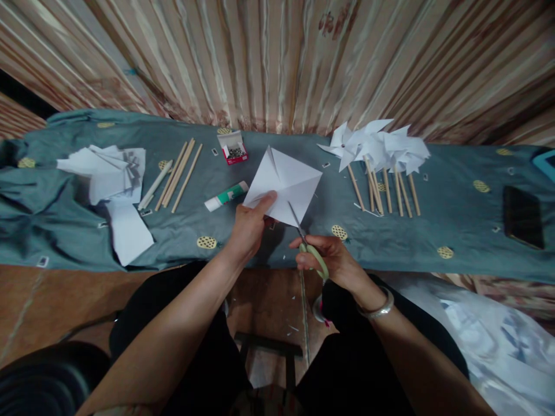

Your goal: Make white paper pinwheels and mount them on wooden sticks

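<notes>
A square sheet of white paper (297,179), creased along its diagonals and slit near its upper corner, is held over the table. My left hand (251,222) pinches its lower left part, thumb on top and fingers underneath. With my right hand (327,257) I grip a pair of scissors (314,254) by green handles. The blades point up and left and lie at the paper's lower edge; whether they are apart is hard to make out. A glue stick or tube (226,196), white and green, lies left of the paper.
White paper pieces (113,176) and wooden sticks (177,176) lie at the left. A small red box (234,148) of metal pins stands behind. Several paper pinwheels (377,144) on sticks lie right, beyond them a dark phone (522,216). A plastic bag (489,335) sits lower right.
</notes>
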`<state>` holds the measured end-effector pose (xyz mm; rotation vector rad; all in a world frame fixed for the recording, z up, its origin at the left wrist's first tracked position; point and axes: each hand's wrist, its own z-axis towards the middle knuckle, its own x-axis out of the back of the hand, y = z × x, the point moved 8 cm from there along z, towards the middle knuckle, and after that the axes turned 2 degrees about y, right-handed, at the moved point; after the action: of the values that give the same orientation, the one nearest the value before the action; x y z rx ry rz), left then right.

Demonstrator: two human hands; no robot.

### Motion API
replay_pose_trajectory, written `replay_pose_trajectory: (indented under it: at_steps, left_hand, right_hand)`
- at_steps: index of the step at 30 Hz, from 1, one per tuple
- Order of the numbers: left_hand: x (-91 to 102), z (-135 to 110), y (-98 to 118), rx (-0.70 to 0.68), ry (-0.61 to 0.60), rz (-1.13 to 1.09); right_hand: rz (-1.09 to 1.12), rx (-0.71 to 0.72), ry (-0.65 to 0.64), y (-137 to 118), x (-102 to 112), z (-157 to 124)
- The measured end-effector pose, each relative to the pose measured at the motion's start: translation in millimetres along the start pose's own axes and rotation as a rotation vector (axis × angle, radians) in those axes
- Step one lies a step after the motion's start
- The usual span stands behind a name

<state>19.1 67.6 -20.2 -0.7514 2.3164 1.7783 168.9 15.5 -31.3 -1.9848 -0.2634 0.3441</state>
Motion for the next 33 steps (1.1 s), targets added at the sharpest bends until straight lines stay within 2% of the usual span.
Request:
replay_pose_trajectory:
  at_steps: [33]
  left_hand:
    - [-3.8,-3.3,-4.2,-0.009,-0.021,0.043]
  right_hand:
    - [0.032,-0.016,0.05,2.7,2.8,3.4]
